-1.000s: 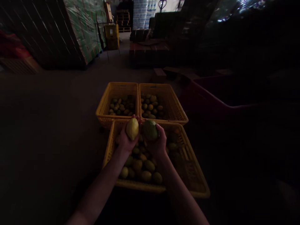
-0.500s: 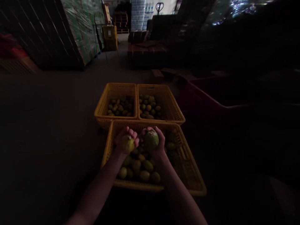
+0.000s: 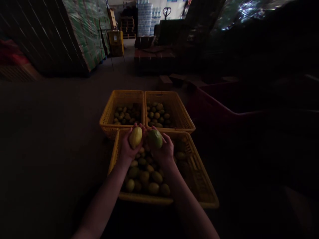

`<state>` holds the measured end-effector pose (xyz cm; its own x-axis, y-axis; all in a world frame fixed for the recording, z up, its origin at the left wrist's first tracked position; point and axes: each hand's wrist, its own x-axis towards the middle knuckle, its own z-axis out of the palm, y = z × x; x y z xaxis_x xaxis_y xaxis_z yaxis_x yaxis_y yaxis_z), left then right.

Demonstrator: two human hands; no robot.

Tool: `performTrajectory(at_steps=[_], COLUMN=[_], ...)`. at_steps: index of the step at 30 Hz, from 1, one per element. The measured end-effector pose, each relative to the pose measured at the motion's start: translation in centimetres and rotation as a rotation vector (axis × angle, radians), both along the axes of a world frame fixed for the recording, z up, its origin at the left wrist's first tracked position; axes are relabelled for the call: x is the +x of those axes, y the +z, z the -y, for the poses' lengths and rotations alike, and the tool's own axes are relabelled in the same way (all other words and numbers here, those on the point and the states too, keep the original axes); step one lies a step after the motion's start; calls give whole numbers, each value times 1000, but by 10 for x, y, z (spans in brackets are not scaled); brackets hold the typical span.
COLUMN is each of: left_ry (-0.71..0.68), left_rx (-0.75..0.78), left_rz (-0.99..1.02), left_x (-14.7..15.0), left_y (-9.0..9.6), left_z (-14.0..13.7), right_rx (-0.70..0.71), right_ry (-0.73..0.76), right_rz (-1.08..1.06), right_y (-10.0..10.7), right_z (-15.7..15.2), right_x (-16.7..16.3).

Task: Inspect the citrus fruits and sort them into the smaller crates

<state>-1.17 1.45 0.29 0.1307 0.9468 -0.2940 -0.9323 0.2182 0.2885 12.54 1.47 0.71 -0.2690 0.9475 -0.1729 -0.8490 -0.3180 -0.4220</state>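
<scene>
A yellow lemon (image 3: 136,137) rests in my left hand (image 3: 127,150), its fingers curled round the far side. My right hand (image 3: 164,152) holds a greener lemon (image 3: 155,139), with the thumb along its right side. Both fruits are held close together above the near yellow crate (image 3: 199,172), where several green and yellow lemons (image 3: 144,176) lie. My forearms cover part of that crate's contents.
Behind the near crate, a left yellow crate (image 3: 106,113) and a right yellow crate (image 3: 183,113) stand side by side with lemons in them. A dark red bin (image 3: 216,103) is on the right. Wrapped green stacks (image 3: 86,33) rise at the back left.
Both hands have moved slightly away from me, towards the far crates. The lemons have been turned in the hands, and the left one now shows its long side.
</scene>
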Motion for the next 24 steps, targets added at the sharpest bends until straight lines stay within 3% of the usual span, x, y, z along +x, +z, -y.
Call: performTrajectory(at_steps=[5,11,19,24], left_ry=[40,156,155,136], left_rx=[-46,-121,-130,-93], left_rz=[204,225,141,126], left_x=[0,12,18,15], left_y=[3,-12,-10,1], left_z=[-2,4,8,9], right_rx=[-115,-172,-256,-211], right_ry=[-184,-245,-280,-263], right_rz=[-43,-186,-181,-180], right_y=[-13,-28,-20,-15], right_z=[-6,-6,-4,-1], right_x=[-13,-30,-33,-32])
